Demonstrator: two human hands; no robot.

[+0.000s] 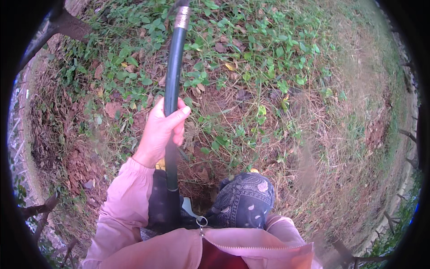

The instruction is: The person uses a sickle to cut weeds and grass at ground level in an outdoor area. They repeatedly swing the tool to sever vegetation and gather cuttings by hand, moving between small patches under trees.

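My left hand (163,127) is wrapped around a long black pole (173,64), with the thumb lying across its front. The pole runs from near my lap up to the top of the view. A worn silver metal collar (182,17) sits near its far end; a dark part beyond it is cut off by the picture's edge. Below my hand, the pole's lower end passes in front of my dark trouser leg. My right hand is out of view; only the pink right sleeve (284,228) shows, beside my knee in patterned dark cloth (247,201).
Weedy ground with green leafy plants (268,57), dry grass and fallen leaves lies before me. Bare reddish soil (80,168) shows at the left. A thick branch (69,27) reaches in at the upper left, and more branches (43,210) stand at the lower left and right rim.
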